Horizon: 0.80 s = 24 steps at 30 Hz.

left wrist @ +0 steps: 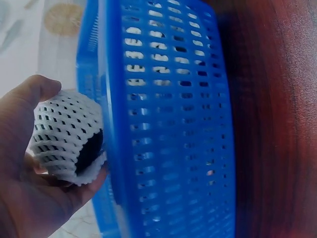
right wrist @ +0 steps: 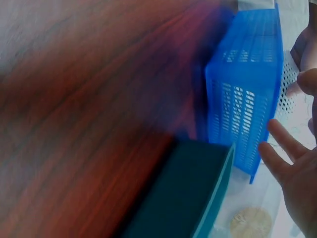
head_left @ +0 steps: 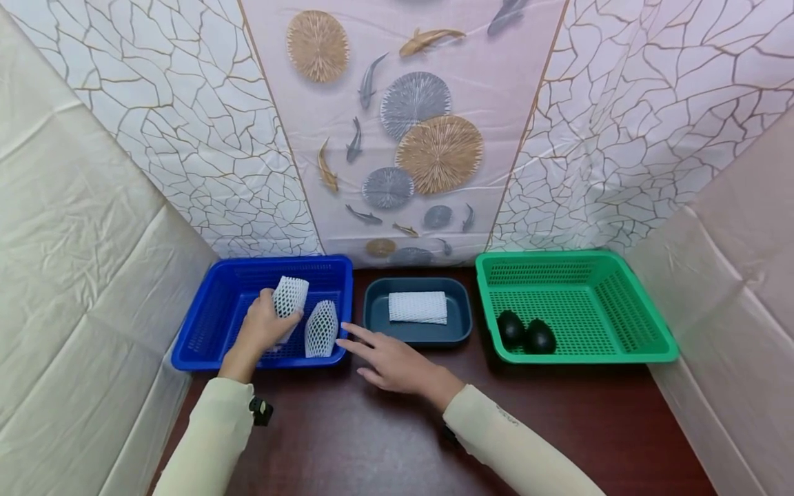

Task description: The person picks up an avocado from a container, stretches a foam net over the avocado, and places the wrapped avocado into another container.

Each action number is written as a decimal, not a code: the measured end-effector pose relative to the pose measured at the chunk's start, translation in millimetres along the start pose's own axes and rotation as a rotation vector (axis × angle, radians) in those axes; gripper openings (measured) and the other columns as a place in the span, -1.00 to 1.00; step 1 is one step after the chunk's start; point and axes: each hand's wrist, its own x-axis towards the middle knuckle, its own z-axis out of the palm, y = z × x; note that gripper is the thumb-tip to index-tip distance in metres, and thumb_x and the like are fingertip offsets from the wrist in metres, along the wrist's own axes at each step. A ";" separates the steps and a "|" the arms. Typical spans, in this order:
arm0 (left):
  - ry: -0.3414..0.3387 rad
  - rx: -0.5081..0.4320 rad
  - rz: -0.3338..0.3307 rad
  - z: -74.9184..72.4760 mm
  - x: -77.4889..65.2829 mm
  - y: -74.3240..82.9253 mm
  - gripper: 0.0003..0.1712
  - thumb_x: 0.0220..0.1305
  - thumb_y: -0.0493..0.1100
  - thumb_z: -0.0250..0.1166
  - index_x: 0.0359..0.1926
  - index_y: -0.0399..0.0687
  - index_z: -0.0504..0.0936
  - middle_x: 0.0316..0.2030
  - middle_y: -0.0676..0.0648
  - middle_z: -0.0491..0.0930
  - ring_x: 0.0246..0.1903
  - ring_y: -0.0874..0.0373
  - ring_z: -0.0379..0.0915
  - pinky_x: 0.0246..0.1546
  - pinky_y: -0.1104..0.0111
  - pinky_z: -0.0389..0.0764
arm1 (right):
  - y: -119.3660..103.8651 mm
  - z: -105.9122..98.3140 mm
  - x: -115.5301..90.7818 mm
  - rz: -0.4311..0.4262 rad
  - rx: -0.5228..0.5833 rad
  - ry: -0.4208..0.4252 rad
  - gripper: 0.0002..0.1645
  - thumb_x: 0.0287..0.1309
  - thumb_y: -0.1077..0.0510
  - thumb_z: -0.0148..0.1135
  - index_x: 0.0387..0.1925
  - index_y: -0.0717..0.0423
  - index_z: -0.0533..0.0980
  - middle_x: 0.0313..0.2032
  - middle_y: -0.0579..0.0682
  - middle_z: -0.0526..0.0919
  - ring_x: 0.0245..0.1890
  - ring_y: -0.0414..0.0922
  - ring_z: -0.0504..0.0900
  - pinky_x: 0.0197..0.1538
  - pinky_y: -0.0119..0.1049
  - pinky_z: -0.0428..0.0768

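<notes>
My left hand [head_left: 263,319] grips a white foam net sleeve [head_left: 290,300] over the blue basket [head_left: 214,303]. In the left wrist view a dark, smooth thing [left wrist: 89,151] shows inside that sleeve, mostly hidden by the netting. A second foam net sleeve [head_left: 321,331] lies in the basket's right part, looking bulged. My right hand [head_left: 397,362] reaches across from the right with its fingers extended and spread. Its fingertips are right at the blue basket's right rim, and it holds nothing.
Between the baskets stands a dark grey-blue tray [head_left: 459,334] with flat white foam netting [head_left: 418,307] in it. On the right, a green basket [head_left: 595,355] holds two black, rounded things [head_left: 540,337]. Patterned cloth walls [head_left: 397,234] enclose the brown table [head_left: 347,434].
</notes>
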 end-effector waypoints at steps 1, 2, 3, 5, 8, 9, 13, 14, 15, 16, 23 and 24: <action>-0.010 -0.007 -0.011 0.6 1.7 -1.6 -0.05 0.29 0.17 0.35 0.38 -0.42 0.21 0.04 -0.44 0.53 -0.08 -0.27 0.59 -0.18 -0.04 0.64 | -0.3 1.3 1.6 0.008 0.019 -0.019 -0.17 0.46 0.02 0.21 0.62 -0.19 0.10 0.65 -0.09 -0.04 0.41 -0.06 0.47 0.27 -0.12 0.58; -0.018 -0.011 -0.019 1.4 3.5 -2.8 -0.05 0.29 0.17 0.35 0.37 -0.45 0.21 0.03 -0.45 0.54 -0.09 -0.27 0.59 -0.19 -0.04 0.64 | 0.0 3.0 2.8 0.013 0.038 -0.037 -0.16 0.47 0.02 0.20 0.63 -0.22 0.07 0.65 -0.09 -0.04 0.42 -0.06 0.45 0.28 -0.13 0.58; -0.028 -0.010 -0.026 2.6 5.3 -4.2 -0.05 0.30 0.17 0.34 0.36 -0.47 0.21 0.02 -0.46 0.54 -0.09 -0.27 0.59 -0.19 -0.04 0.64 | 0.3 4.4 3.8 0.018 0.053 -0.056 -0.14 0.47 0.02 0.19 0.64 -0.26 0.04 0.66 -0.11 -0.07 0.44 -0.07 0.43 0.30 -0.14 0.57; -0.060 -0.011 -0.051 4.7 7.8 -6.2 -0.02 0.31 0.18 0.33 0.37 -0.53 0.19 0.06 -0.51 0.52 -0.04 -0.31 0.58 -0.14 -0.07 0.63 | 0.8 7.1 5.1 0.026 0.079 -0.089 -0.14 0.49 0.02 0.18 0.64 -0.29 0.01 0.66 -0.14 -0.09 0.47 -0.05 0.40 0.33 -0.14 0.54; -0.118 -0.001 -0.101 8.5 9.9 -10.2 0.08 0.33 0.19 0.28 0.45 -0.60 0.07 0.21 -0.63 0.40 0.13 -0.43 0.50 0.05 -0.16 0.58 | 0.8 12.6 6.0 0.023 0.082 -0.123 -0.14 0.48 0.05 0.18 0.64 -0.28 0.02 0.66 -0.14 -0.09 0.48 -0.05 0.37 0.37 -0.12 0.50; -0.141 0.000 -0.122 9.5 10.3 -12.2 0.12 0.34 0.20 0.27 0.47 -0.61 0.01 0.27 -0.66 0.33 0.20 -0.46 0.44 0.12 -0.19 0.54 | 0.5 14.3 6.2 0.022 0.081 -0.130 -0.14 0.48 0.05 0.18 0.64 -0.26 0.03 0.66 -0.14 -0.09 0.48 -0.04 0.37 0.38 -0.11 0.50; -0.206 0.012 -0.193 13.6 11.1 -20.0 0.19 0.35 0.23 0.23 0.50 -0.65 -0.09 0.37 -0.69 0.18 0.32 -0.51 0.30 0.25 -0.22 0.44 | 0.4 21.4 6.5 0.017 0.074 -0.140 -0.18 0.48 0.05 0.17 0.63 -0.19 0.08 0.66 -0.12 -0.08 0.48 -0.04 0.38 0.38 -0.11 0.49; -0.213 0.014 -0.204 14.7 11.3 -21.7 0.18 0.35 0.23 0.23 0.49 -0.65 -0.08 0.36 -0.69 0.20 0.31 -0.50 0.31 0.25 -0.22 0.44 | 0.7 22.7 6.7 0.016 0.076 -0.139 -0.18 0.48 0.05 0.18 0.63 -0.18 0.09 0.66 -0.12 -0.09 0.48 -0.04 0.37 0.38 -0.10 0.49; -0.218 0.015 -0.214 15.2 11.7 -22.9 0.18 0.35 0.24 0.23 0.49 -0.65 -0.06 0.35 -0.69 0.21 0.31 -0.50 0.31 0.24 -0.22 0.44 | 0.9 23.8 7.1 0.014 0.076 -0.137 -0.18 0.47 0.06 0.18 0.63 -0.16 0.09 0.66 -0.12 -0.09 0.48 -0.04 0.38 0.37 -0.10 0.50; -0.224 0.021 -0.224 16.3 11.9 -23.8 0.17 0.34 0.25 0.22 0.48 -0.64 -0.04 0.35 -0.69 0.21 0.30 -0.50 0.32 0.25 -0.22 0.44 | 1.3 24.8 7.0 0.015 0.077 -0.137 -0.17 0.47 0.06 0.19 0.63 -0.16 0.09 0.67 -0.14 -0.11 0.48 -0.04 0.38 0.37 -0.11 0.50; -0.278 0.036 -0.255 21.7 12.9 -27.4 0.10 0.33 0.25 0.22 0.43 -0.64 0.12 0.30 -0.64 0.32 0.24 -0.43 0.40 0.22 -0.16 0.48 | 4.5 29.3 6.0 0.030 0.140 -0.173 -0.09 0.44 0.07 0.23 0.65 -0.20 0.02 0.67 -0.12 -0.19 0.46 -0.09 0.39 0.28 -0.18 0.57; -0.286 0.035 -0.252 22.6 12.9 -27.7 0.07 0.33 0.25 0.22 0.40 -0.64 0.16 0.26 -0.63 0.37 0.20 -0.41 0.44 0.18 -0.15 0.51 | 5.0 30.2 5.6 0.033 0.150 -0.180 -0.08 0.44 0.07 0.23 0.65 -0.20 0.01 0.68 -0.12 -0.20 0.46 -0.10 0.39 0.26 -0.20 0.58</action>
